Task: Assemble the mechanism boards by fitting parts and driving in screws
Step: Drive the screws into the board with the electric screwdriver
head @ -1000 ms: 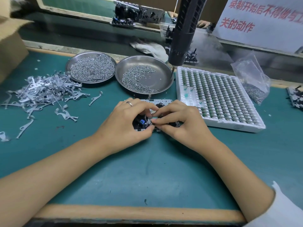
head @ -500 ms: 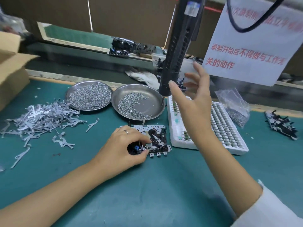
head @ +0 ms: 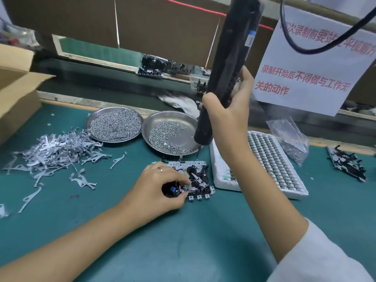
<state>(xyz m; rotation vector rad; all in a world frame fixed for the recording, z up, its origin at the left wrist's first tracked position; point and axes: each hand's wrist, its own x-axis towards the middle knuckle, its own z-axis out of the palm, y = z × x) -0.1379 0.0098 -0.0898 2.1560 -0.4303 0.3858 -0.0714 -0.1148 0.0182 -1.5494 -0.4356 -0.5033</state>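
Where it reached before, right hand (head: 230, 110) now grips screwdriver (head: 225, 74).

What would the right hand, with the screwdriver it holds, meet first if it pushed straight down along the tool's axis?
Probably the near right rim of the right screw dish: the right hand holds the electric screwdriver with its tip just over that rim, beside the white parts tray. Depth is unclear.

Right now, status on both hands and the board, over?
Left hand pinning mechanism board to mat. Right hand gripping hanging screwdriver, tip above the board. Screws not yet picked. Path clear.
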